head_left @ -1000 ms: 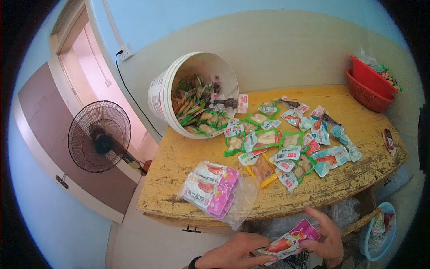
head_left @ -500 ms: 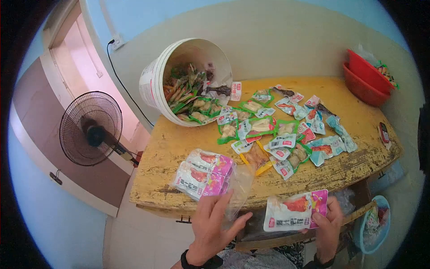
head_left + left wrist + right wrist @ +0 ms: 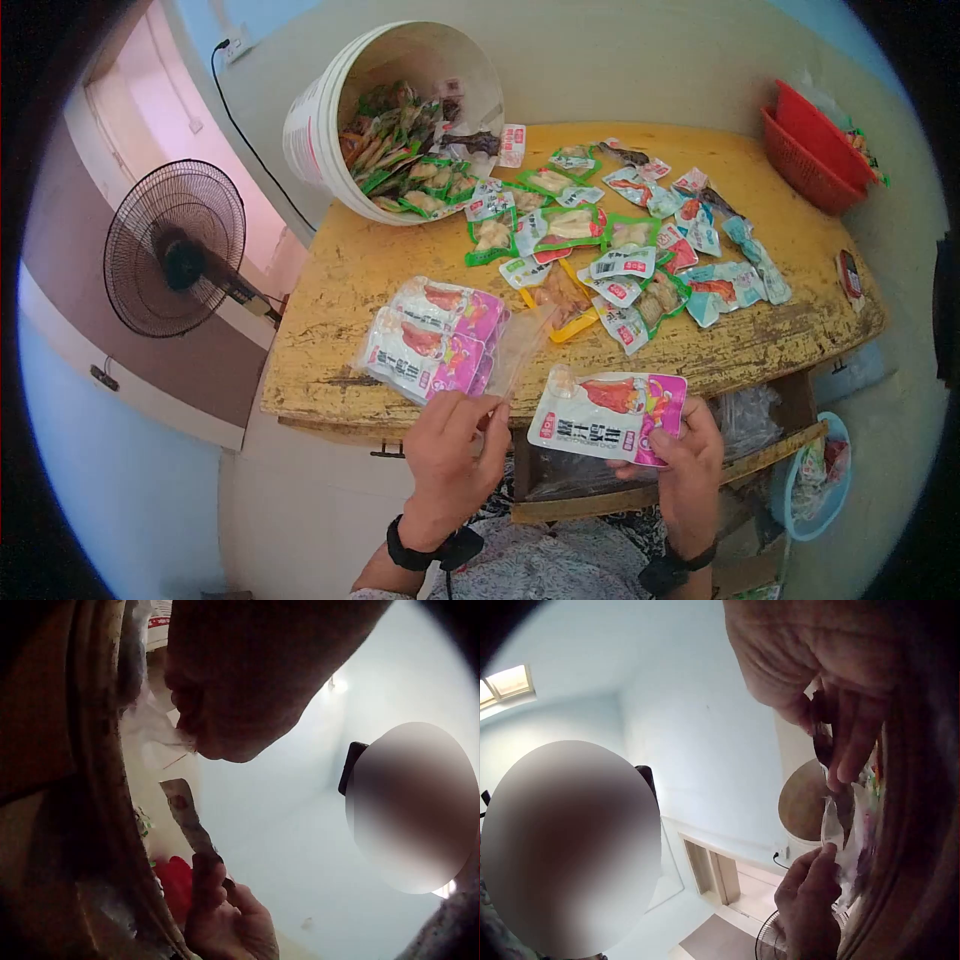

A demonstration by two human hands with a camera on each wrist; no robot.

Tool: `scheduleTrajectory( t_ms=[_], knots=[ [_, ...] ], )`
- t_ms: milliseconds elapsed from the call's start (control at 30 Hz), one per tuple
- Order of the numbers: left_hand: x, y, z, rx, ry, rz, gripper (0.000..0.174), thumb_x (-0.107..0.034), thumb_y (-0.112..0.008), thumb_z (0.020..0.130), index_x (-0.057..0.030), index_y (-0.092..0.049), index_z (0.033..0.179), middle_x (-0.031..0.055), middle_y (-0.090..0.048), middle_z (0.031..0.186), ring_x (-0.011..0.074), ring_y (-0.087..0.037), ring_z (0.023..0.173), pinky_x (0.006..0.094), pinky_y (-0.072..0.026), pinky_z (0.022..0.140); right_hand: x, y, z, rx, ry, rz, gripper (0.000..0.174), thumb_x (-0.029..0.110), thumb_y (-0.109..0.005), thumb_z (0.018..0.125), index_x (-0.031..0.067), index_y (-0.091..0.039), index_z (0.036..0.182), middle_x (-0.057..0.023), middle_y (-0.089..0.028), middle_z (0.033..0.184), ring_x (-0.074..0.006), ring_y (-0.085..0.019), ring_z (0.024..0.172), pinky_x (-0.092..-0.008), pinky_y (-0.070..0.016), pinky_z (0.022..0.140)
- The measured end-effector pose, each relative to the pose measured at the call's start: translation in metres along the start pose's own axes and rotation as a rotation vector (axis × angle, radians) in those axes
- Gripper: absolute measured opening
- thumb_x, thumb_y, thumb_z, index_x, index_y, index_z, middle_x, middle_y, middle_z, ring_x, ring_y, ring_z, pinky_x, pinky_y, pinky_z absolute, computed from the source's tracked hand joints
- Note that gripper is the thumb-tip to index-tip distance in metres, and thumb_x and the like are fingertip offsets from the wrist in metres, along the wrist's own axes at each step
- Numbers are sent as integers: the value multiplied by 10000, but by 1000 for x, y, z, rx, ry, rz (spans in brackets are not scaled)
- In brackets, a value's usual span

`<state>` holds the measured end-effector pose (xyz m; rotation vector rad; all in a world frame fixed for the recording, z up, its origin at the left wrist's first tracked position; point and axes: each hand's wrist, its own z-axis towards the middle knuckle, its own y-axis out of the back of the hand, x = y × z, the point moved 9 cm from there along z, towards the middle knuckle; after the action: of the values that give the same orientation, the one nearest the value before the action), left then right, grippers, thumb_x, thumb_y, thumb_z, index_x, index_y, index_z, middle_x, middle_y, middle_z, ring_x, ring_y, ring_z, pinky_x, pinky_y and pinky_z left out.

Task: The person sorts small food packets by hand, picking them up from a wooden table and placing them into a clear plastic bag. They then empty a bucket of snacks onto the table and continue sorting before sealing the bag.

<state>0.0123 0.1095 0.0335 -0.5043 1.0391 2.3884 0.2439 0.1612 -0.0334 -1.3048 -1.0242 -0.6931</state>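
In the head view my right hand point(image 3: 690, 470) grips a white and pink snack pouch point(image 3: 590, 415) by its pink end, thumb on the printed face. The pouch is held in front of the table edge with its picture and lettering facing up. My left hand point(image 3: 452, 455) pinches the mouth of a clear plastic bag point(image 3: 525, 345); the right wrist view also shows that hand point(image 3: 810, 900) with the film point(image 3: 831, 825) between its fingertips. Inside the bag, on the table, lie several matching pouches point(image 3: 425, 345).
Several green, blue and yellow-edged food packets point(image 3: 630, 232) spread over the worn yellow table point(image 3: 330, 300). A white bucket point(image 3: 325, 120) lies tipped with packets inside. An open drawer point(image 3: 600, 495) holds clear plastic. Red baskets point(image 3: 820, 150), a phone point(image 3: 850, 275), a blue basin point(image 3: 845, 490) and a fan point(image 3: 175, 250) stand around.
My left hand has left the pouch, moved left to the bag and now pinches its mouth. My right hand has carried the pouch left, turned face up. The head view has tilted down.
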Motion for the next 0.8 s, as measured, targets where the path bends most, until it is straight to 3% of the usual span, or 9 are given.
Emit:
scheduleTrajectory(
  t_ms=[33, 133, 433, 533, 633, 733, 800],
  knots=[
    [2, 3, 0, -34, 10, -32, 106, 19, -736, 831, -5, -675, 914, 73, -589, 709, 186, -545, 581, 304, -433, 535, -1, -3, 1, 13, -6, -7, 333, 28, -555, 942, -56, -465, 1251, -228, -679, 1128, -314, -743, 850, -356, -652, 648],
    [1, 7, 2, -54, 8, -62, 170, 38, -741, 789, -19, -682, 938, 98, -588, 722, 256, -583, 619, 353, -441, 543, 4, -15, 6, -47, 42, -38, 352, 89, -575, 941, -72, -466, 1234, -242, -686, 1083, -296, -747, 795, -335, -646, 600],
    [-10, 23, 11, -170, -103, -82, 208, 48, -753, 770, 2, -688, 962, 93, -592, 706, 259, -576, 592, 365, -433, 518, -10, -63, 28, 32, 3, -2, 369, 90, -567, 973, -42, -456, 1300, -214, -685, 1123, -297, -748, 838, -358, -654, 668],
    [-13, 27, 15, -178, -137, -98, 230, 39, -757, 757, 5, -697, 976, 92, -589, 704, 259, -575, 591, 365, -438, 517, -19, -79, 38, 115, -48, 3, 352, 53, -533, 1006, -31, -427, 1331, -223, -665, 1201, -319, -733, 947, -387, -654, 730],
    [-12, 24, 15, -163, -175, -105, 251, 31, -746, 737, 7, -704, 983, 89, -595, 719, 259, -582, 605, 366, -454, 524, -24, -98, 50, 123, -46, 57, 323, 46, -532, 1009, -19, -448, 1314, -197, -651, 1253, -279, -713, 1031, -381, -642, 791],
    [-15, 26, 18, -166, -231, -133, 277, 25, -729, 722, 10, -698, 996, 89, -607, 766, 261, -592, 633, 367, -468, 534, -33, -118, 56, 238, -141, 23, 361, 36, -535, 1010, -10, -445, 1357, -159, -616, 1329, -235, -649, 1169, -379, -583, 949],
    [-14, 23, 18, -157, -234, -177, 280, 44, -743, 729, 5, -702, 1003, 104, -631, 773, 273, -610, 640, 366, -474, 538, -33, -136, 64, 322, -84, 46, 447, 28, -563, 991, -5, -418, 1412, -137, -597, 1362, -211, -603, 1233, -366, -520, 1024]
  ],
)
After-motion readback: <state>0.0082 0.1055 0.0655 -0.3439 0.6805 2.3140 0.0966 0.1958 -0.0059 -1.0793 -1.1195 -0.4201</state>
